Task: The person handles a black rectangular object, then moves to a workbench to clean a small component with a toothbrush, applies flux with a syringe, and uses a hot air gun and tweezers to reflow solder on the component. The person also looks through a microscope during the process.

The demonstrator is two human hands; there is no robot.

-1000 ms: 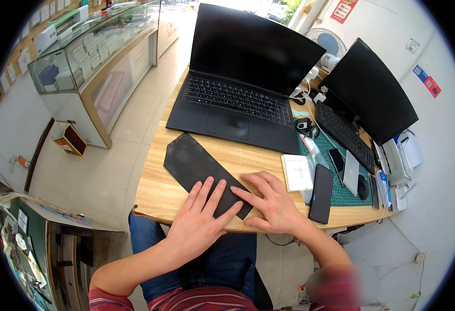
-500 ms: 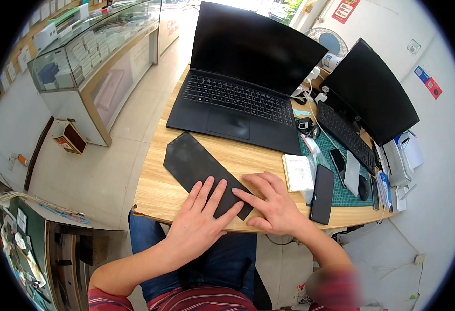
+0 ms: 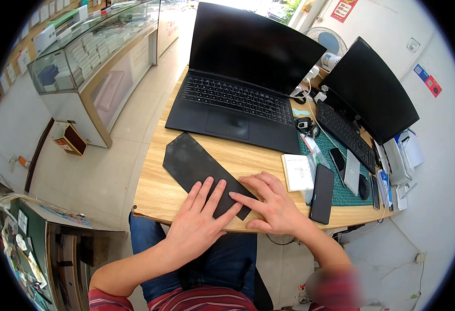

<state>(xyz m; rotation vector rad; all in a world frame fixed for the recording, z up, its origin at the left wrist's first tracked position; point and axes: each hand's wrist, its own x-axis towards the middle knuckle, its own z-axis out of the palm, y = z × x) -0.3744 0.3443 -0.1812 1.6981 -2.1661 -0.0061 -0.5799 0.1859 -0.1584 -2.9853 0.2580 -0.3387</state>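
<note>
Both hands lie flat, fingers spread, gripping nothing: left hand (image 3: 199,220) and right hand (image 3: 271,205) press the black mat's (image 3: 196,163) 5 o'clock end on the counter (image 3: 155,192), the laptop (image 3: 238,98) at 12 o'clock.

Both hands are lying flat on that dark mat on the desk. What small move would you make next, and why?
Probably slide the dark mat a little further onto the wooden desk. The left hand and right hand rest open on its near end, whose corner reaches the desk's front edge, while bare wood shows between it and the open laptop.
</note>
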